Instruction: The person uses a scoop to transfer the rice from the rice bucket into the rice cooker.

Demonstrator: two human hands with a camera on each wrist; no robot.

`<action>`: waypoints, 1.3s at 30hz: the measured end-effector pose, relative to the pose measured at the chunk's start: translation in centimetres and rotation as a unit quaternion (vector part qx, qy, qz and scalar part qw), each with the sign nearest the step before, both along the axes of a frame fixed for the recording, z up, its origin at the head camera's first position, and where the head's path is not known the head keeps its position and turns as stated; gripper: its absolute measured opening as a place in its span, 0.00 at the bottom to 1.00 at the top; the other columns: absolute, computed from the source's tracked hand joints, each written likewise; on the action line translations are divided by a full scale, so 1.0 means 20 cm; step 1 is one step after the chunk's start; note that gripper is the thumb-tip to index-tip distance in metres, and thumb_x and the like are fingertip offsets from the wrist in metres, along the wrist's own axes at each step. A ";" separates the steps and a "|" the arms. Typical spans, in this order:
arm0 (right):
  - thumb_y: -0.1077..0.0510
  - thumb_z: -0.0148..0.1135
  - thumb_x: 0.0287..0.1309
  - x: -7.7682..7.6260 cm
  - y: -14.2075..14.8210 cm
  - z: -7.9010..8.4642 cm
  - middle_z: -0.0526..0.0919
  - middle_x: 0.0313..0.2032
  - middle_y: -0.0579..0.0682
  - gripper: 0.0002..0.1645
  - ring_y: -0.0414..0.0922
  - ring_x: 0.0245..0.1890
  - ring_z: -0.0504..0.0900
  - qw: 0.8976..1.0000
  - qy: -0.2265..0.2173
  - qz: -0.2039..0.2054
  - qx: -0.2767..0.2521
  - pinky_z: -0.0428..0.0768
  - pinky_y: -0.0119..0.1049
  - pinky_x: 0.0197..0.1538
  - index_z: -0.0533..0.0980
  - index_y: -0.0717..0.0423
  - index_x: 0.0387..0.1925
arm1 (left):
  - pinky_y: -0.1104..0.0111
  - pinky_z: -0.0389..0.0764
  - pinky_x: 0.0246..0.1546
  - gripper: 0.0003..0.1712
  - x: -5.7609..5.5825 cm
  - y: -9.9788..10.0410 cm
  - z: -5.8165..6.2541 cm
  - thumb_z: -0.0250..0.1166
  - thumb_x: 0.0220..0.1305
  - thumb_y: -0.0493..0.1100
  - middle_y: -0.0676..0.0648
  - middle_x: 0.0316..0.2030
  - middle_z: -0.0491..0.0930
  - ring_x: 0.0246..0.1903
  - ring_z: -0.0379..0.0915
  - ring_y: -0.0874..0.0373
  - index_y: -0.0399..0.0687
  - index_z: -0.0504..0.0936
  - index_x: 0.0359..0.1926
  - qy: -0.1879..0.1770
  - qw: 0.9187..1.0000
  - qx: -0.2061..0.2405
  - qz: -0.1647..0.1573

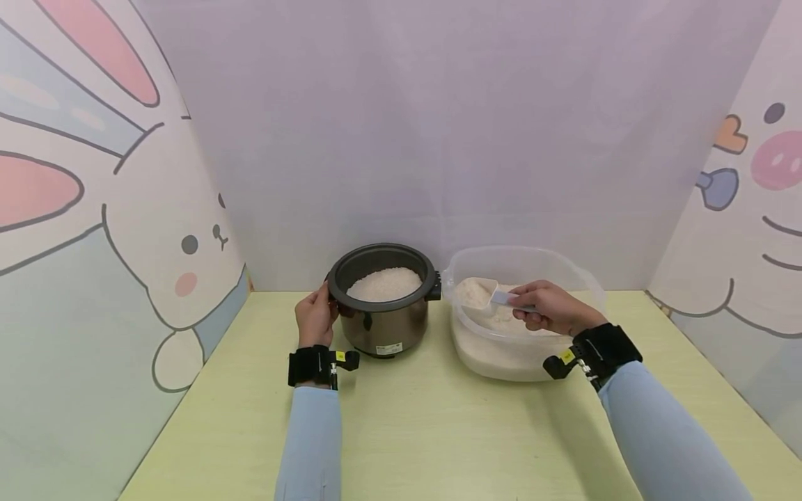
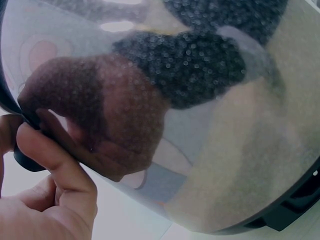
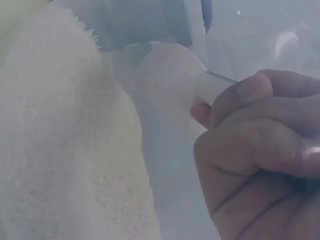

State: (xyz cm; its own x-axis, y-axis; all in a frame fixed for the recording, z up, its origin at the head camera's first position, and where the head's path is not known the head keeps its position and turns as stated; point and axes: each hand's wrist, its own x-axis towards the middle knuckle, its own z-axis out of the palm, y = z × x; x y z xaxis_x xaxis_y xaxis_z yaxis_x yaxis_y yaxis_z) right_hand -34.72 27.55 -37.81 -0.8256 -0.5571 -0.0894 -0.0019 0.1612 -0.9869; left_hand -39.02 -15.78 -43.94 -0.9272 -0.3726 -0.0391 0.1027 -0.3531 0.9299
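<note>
My left hand (image 1: 315,319) grips the small black side handle of a dark rice cooker (image 1: 383,330). In the left wrist view the thumb (image 2: 60,165) presses near that handle, and the cooker's shiny wall mirrors the hand. White rice (image 1: 385,284) fills part of the lidless cooker. My right hand (image 1: 545,306) holds a scoop (image 1: 482,296) by its handle, with rice heaped in its bowl. The scoop is inside the left part of a clear plastic container (image 1: 491,351). Through the container wall, the right wrist view shows rice (image 3: 75,130) beside the scoop and the curled fingers (image 3: 250,145).
The cooker and the container stand side by side on a pale yellow-green table (image 1: 432,431). Behind them hangs a plain light backdrop (image 1: 438,139). Cartoon-printed panels (image 1: 156,264) flank the table on the left and right.
</note>
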 end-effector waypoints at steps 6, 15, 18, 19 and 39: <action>0.58 0.45 0.81 0.01 0.00 0.01 0.69 0.29 0.50 0.18 0.41 0.20 0.54 0.999 -0.010 -0.027 -0.037 0.54 0.42 0.29 0.63 0.73 0.56 | 0.74 0.76 0.27 0.15 0.00 -0.01 -0.01 0.66 0.72 0.50 0.50 0.28 0.75 0.24 0.71 0.63 0.41 0.86 0.38 -0.004 1.000 0.007 0.002; 0.58 0.40 0.83 0.02 0.05 0.01 0.66 0.27 0.48 0.12 0.42 0.21 0.51 0.989 -0.027 -0.051 -0.136 0.53 0.38 0.30 0.63 0.66 0.51 | 0.73 0.76 0.26 0.15 0.00 0.01 -0.02 0.67 0.71 0.49 0.50 0.25 0.75 0.24 0.71 0.61 0.44 0.86 0.32 0.003 1.000 0.007 -0.002; 0.58 0.39 0.83 0.02 0.06 0.01 0.67 0.27 0.48 0.12 0.42 0.21 0.50 0.985 -0.036 -0.050 -0.164 0.52 0.38 0.30 0.65 0.65 0.49 | 0.73 0.75 0.26 0.15 0.00 0.02 -0.02 0.67 0.72 0.49 0.50 0.24 0.75 0.23 0.71 0.61 0.43 0.86 0.31 0.003 1.000 0.007 0.000; 0.58 0.38 0.83 0.02 0.06 0.02 0.68 0.27 0.48 0.12 0.42 0.21 0.51 0.984 -0.037 -0.051 -0.169 0.52 0.38 0.30 0.65 0.64 0.49 | 0.73 0.75 0.26 0.15 0.00 0.02 -0.02 0.67 0.72 0.49 0.50 0.25 0.75 0.23 0.71 0.61 0.43 0.86 0.31 0.003 1.000 0.005 0.001; 0.60 0.45 0.80 0.10 -0.23 0.26 0.69 0.28 0.48 0.21 0.38 0.22 0.60 0.952 -0.014 -0.205 -0.226 0.59 0.33 0.28 0.53 0.68 0.62 | 0.73 0.75 0.27 0.16 -0.01 -0.01 -0.01 0.66 0.72 0.50 0.49 0.26 0.76 0.24 0.71 0.61 0.40 0.85 0.35 0.001 1.000 0.003 0.005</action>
